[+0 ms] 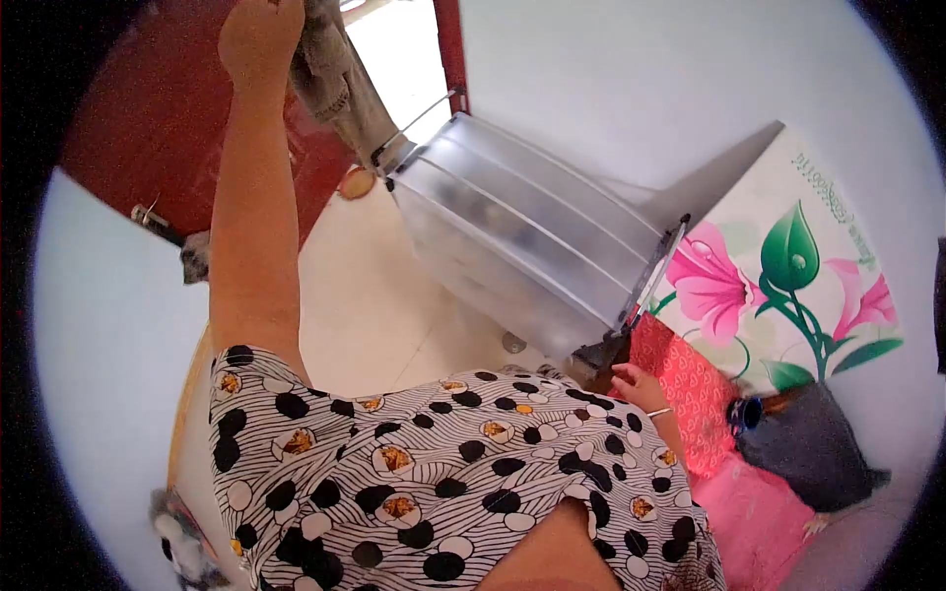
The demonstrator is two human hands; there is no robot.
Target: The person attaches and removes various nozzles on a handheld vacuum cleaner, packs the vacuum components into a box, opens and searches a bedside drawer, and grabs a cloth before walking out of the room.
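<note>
My left hand is raised at the top edge, in front of the dark red door. Its fingers are mostly cut off by the frame, so its grip cannot be made out. Right beside it hangs a grey-brown garment with dark marks; whether the hand holds it is unclear. Low by my right side, my right hand, with a bangle at the wrist, has loosely bent fingers apart and holds nothing. It is nearest to a red patterned cloth and the lower end of a translucent box-like stand with thin bars.
A white panel with pink flowers leans at the right wall. Below it lie a dark grey cloth or bag and a pink cloth. Pale floor shows between door and stand. A small round brownish item lies by the door.
</note>
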